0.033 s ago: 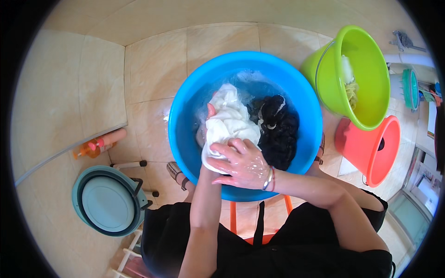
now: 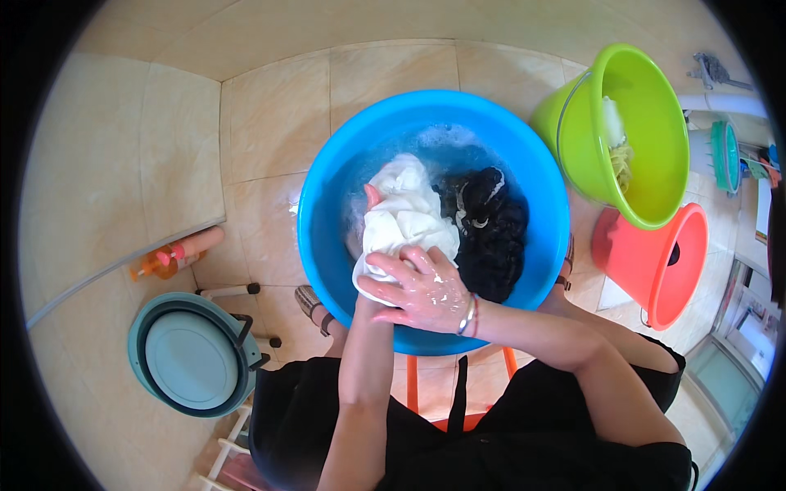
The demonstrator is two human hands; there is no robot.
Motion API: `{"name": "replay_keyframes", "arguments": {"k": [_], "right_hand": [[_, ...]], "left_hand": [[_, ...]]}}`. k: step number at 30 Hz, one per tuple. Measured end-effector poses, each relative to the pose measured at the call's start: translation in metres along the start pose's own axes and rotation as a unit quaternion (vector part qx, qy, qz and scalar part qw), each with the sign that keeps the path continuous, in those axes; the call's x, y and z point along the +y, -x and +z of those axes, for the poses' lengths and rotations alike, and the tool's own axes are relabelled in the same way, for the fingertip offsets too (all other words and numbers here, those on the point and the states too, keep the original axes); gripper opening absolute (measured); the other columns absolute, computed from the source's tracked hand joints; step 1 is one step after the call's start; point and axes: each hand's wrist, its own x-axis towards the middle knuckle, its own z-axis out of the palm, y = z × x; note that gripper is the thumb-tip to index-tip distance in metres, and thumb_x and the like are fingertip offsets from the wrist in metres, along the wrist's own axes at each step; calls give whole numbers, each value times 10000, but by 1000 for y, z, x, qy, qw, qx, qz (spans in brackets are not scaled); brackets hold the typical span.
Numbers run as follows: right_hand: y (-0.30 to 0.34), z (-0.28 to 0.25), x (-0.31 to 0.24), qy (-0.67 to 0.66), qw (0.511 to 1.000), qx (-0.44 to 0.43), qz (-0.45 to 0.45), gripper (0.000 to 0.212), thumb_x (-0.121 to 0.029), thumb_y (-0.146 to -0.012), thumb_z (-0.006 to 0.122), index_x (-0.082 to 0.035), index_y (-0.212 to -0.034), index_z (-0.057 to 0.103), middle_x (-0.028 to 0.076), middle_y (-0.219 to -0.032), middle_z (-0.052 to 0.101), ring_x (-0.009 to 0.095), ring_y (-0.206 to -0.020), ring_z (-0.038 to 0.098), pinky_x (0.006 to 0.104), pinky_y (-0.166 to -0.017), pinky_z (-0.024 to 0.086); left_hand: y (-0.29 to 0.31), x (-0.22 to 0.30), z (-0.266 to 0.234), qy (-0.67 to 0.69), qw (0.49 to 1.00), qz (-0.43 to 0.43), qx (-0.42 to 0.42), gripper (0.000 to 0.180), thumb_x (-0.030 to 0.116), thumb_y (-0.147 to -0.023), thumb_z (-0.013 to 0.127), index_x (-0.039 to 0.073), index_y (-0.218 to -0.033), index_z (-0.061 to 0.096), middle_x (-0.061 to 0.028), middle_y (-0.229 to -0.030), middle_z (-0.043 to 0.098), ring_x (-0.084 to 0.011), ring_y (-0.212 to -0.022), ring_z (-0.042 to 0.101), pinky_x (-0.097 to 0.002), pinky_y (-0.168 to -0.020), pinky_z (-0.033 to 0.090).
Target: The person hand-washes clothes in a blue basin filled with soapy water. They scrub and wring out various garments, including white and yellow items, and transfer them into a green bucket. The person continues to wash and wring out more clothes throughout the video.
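A wet white cloth [image 2: 403, 214] is bunched over my left hand [image 2: 372, 195] inside a big blue basin [image 2: 547, 176]. Only a reddish fingertip of that hand pokes out at the cloth's left side; the other fingers are hidden underneath. Across my left wrist reaches my right hand [image 2: 424, 296], its bent fingers closed on the near end of the cloth. Suds cling to the back of it, and bracelets circle the wrist. Beside the white cloth, to the right, a black wet garment [image 2: 491, 245] lies heaped in the soapy water [image 2: 446, 143].
Right of the basin are a green bucket [image 2: 655, 147] with pale stuff inside and a red bucket [image 2: 684, 270]. At left are a grey-green folding basin [image 2: 188, 360] and bottles [image 2: 192, 245] by the wall. An orange-legged stool [image 2: 412, 385] is close to my knees.
My right hand has shifted very slightly left along the cloth, toward my left wrist. The white cloth's top has sunk a little. The black garment looks much the same.
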Motion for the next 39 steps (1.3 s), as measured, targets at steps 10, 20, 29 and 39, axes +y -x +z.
{"name": "replay_keyframes", "arguments": {"k": [10,20,29,39], "right_hand": [[-11,24,15,20,984,142,101,293,-366,-645,820,-202,-814,646,-23,-885,513,184,-758,538,287,-537,485],[14,52,134,-10,944,17,329,403,-475,-898,528,-119,-920,715,125,-1009,682,334,-857,660,442,-734,528],[-8,-72,117,-473,788,89,384,355,-327,-973,586,13,-1024,676,22,-931,695,86,-816,623,247,-753,496],[-23,-147,16,-728,634,-76,251,394,-316,-990,543,-3,-1227,577,49,-1107,642,100,-971,615,271,-818,515]], "left_hand": [[-4,-21,-5,-1,996,68,60,541,531,-899,583,47,-1142,578,-113,-1028,645,-252,-908,632,-384,-810,534],[15,-64,4,-312,780,256,479,398,301,-945,568,15,-1222,574,-91,-1153,648,-219,-1053,629,-347,-918,492],[99,10,-11,-688,563,164,429,674,302,-781,782,98,-1358,499,-135,-1269,589,-269,-1206,528,-394,-984,419],[63,-35,133,-815,557,91,131,865,249,-699,830,98,-1439,409,-213,-1544,235,-318,-1450,216,-399,-1154,233]]}}
